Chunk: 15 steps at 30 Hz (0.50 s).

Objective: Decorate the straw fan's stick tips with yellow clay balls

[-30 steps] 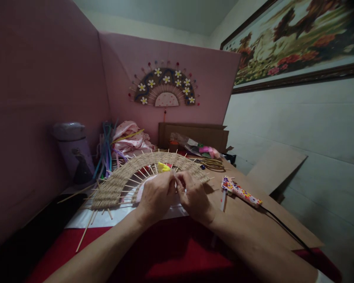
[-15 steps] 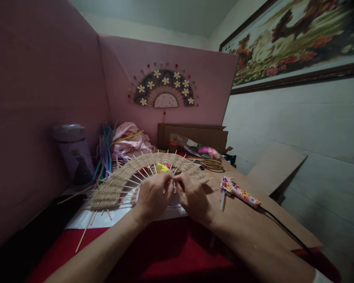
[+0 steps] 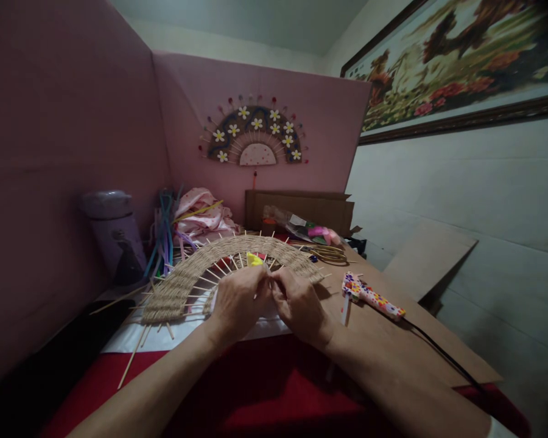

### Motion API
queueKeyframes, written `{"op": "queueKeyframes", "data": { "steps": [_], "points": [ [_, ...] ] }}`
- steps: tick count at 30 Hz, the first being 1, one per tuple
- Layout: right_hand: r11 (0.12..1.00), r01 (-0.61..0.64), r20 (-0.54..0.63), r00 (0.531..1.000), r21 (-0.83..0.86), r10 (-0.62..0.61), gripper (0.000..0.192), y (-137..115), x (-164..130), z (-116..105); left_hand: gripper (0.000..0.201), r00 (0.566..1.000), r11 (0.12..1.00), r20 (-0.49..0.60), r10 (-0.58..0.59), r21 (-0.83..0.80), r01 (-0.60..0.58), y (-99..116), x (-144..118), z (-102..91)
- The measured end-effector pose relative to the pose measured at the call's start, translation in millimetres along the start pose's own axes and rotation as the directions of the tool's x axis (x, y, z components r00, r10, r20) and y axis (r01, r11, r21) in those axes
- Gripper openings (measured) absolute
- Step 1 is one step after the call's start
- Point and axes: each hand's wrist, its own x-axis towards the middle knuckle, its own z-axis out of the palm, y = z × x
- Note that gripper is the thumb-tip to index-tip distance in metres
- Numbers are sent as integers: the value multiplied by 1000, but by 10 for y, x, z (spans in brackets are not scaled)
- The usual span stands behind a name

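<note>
My left hand (image 3: 241,299) and my right hand (image 3: 301,305) meet with their fingertips pinched together, low over the front of a woven fan (image 3: 173,291). A small pale bit shows between the fingers, too hidden to name. Just beyond my left fingers a bright yellow piece (image 3: 254,260) sticks up, and I cannot tell whether it is held. The fan is an arch of tan cord woven over thin wooden sticks, lying on white cloth (image 3: 119,342). My hands hide its right inner part.
A floral glue gun (image 3: 373,297) lies to the right on a brown board (image 3: 420,347), its black cord running off. Golden-handled scissors (image 3: 331,254) and a plastic bag (image 3: 296,224) lie behind. Blue strips (image 3: 165,228), pink cloth (image 3: 201,213) and a purple tumbler (image 3: 116,243) stand left.
Both hands hold nearly the same pinched pose over the fan. The whole view has shifted very slightly; nothing else has visibly moved.
</note>
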Motion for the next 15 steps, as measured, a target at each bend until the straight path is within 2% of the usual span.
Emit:
{"op": "queueKeyframes", "data": {
  "steps": [7,15],
  "points": [
    [999,-11,-62,998,-44,8,14,9,-12,31,17,998,998,-65,-8,-57,5,4,1,12],
    [996,-32,-65,998,-87,27,17,-24,-14,33,16,996,995,-19,-84,-52,83,18,13,12]
  ]
}}
